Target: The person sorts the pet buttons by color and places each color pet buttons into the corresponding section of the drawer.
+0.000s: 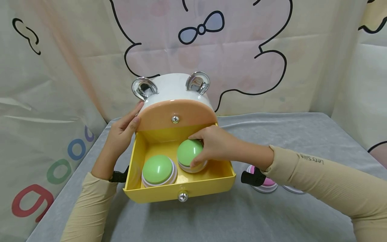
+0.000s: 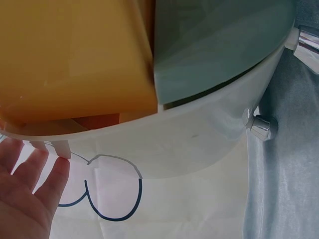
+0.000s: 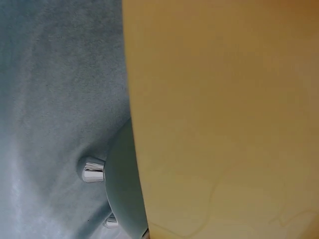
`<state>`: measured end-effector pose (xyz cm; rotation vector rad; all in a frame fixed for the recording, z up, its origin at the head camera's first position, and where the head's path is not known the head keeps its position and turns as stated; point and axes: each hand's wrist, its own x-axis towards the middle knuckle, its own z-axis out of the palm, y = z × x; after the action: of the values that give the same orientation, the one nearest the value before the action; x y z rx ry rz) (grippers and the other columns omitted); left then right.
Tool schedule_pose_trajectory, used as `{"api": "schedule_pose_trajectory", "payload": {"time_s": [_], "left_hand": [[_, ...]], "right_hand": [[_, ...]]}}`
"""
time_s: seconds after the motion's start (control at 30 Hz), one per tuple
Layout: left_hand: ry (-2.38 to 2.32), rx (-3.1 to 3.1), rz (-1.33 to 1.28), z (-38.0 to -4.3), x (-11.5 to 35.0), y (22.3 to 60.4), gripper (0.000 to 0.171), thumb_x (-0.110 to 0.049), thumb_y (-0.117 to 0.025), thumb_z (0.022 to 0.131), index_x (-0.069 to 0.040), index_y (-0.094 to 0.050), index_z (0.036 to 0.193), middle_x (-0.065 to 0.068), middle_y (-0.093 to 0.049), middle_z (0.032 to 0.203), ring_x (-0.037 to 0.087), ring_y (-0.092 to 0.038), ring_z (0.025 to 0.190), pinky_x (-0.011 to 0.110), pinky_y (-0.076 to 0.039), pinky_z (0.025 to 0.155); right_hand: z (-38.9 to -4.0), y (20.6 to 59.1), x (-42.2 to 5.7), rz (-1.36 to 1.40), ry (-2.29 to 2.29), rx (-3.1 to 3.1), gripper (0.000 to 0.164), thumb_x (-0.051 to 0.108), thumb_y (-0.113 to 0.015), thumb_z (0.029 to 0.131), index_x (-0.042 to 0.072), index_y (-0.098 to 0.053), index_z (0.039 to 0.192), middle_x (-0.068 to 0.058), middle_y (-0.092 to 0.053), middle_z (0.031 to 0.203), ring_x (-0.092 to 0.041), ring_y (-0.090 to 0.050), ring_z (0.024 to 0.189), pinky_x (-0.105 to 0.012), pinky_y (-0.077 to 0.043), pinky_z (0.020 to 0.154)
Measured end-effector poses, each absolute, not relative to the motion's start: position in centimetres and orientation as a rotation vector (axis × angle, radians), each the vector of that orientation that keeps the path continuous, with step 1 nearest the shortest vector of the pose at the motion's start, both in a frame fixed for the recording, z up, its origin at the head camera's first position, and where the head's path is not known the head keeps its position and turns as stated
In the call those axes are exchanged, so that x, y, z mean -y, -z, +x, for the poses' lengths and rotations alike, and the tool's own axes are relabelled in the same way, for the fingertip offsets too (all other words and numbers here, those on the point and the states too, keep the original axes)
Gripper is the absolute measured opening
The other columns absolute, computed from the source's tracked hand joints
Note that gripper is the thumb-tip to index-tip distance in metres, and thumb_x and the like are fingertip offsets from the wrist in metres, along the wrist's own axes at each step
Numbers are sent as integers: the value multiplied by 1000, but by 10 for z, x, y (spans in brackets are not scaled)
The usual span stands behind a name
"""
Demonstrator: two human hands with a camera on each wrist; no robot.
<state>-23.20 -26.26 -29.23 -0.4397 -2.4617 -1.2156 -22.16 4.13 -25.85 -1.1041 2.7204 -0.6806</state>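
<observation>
A white storage case (image 1: 173, 84) with two silver ears and an orange front panel (image 1: 157, 114) stands on the table, its yellow drawer (image 1: 208, 188) pulled out. My left hand (image 1: 121, 132) rests against the case's left side, fingers stretched along the rim in the left wrist view. Inside the drawer, my right hand (image 1: 216, 143) pinches a green-domed round button (image 1: 187, 151) with a white base, thumb on its near side and fingers behind. A second green-domed button (image 1: 157, 169) sits in the drawer's front left. The drawer wall hides my right hand in the right wrist view.
Right of the drawer, a pink-domed button (image 1: 267, 181) lies partly under my right forearm, with another white base (image 1: 293, 190) beside it. A silver knob (image 1: 182, 196) sticks out from the drawer front. A printed cloth (image 1: 242, 67) hangs behind the grey-covered table (image 1: 272, 222).
</observation>
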Motion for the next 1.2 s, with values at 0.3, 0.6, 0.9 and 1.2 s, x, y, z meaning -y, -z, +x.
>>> {"api": "schedule_pose_trajectory", "payload": {"time_s": [0.3,0.6,0.9,1.2], "left_hand": [[1212,2472,-419,-232,262,293,44,-36,-43,106,-38,-40,150,-11,-37,159,13,-34,149,45,-32,121],[1205,2482,-413,-232,261,294,44,-35,-44,106,-38,-40,150,-10,-37,159,17,-35,149,50,-34,119],[1226,2468,-438,-234,259,293,44,-34,-45,106,-38,-41,150,-11,-38,158,14,-35,149,47,-34,120],[1229,2468,-414,-231,260,292,44,-36,-43,106,-38,-40,150,-10,-37,159,15,-34,149,49,-33,120]], "right_hand": [[-224,256,-38,-1078,493,-2730,61,40,-90,69,11,-73,120,3,-74,98,-12,-60,84,-23,-53,77],[-206,246,-51,-845,999,-2619,61,32,-88,74,9,-69,127,-4,-74,120,-18,-68,112,-35,-56,98],[-132,244,-77,-775,1601,-1936,41,23,-85,79,3,-75,113,-12,-76,111,-24,-73,105,-31,-61,87],[-105,322,-77,-496,1630,-1592,33,16,-73,90,-6,-71,114,-18,-76,107,-17,-75,98,-31,-60,90]]}}
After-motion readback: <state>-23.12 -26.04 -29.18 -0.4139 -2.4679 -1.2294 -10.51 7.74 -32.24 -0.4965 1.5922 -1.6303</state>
